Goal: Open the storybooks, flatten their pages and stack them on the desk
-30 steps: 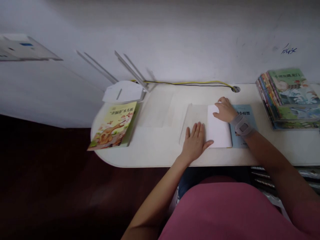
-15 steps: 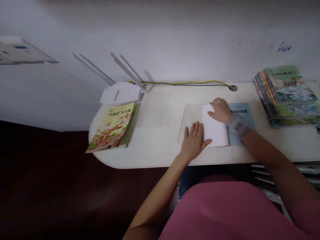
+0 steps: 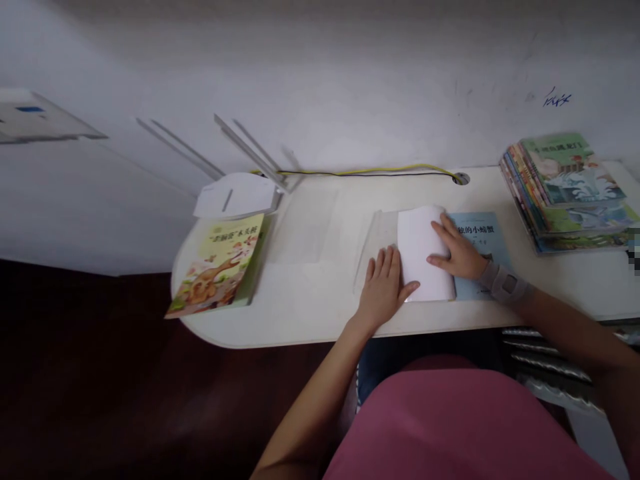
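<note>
An open book lies on the white table, its white page (image 3: pixel 423 250) facing up and its blue cover (image 3: pixel 477 233) spread out to the right. A clear plastic sheet (image 3: pixel 383 230) sticks out at the page's left side. My left hand (image 3: pixel 383 283) rests flat over the sheet and the page's left edge, fingers stretched and thumb on the page. On the right part of the page lies my right hand (image 3: pixel 457 250), its fingers apart near the fold and a grey band round the wrist.
A yellow-green book (image 3: pixel 220 263) overhangs the left end of the table (image 3: pixel 295 307), in front of a white router (image 3: pixel 237 195). Another clear sheet (image 3: pixel 307 223) lies beside them. Stacked books (image 3: pixel 575 180) stand at the right. Cables (image 3: pixel 370 172) run along the wall.
My right hand has moved from the page's top edge down and to the right, with its fingers now more spread. My left hand stays on the left edge. The view has shifted slightly.
</note>
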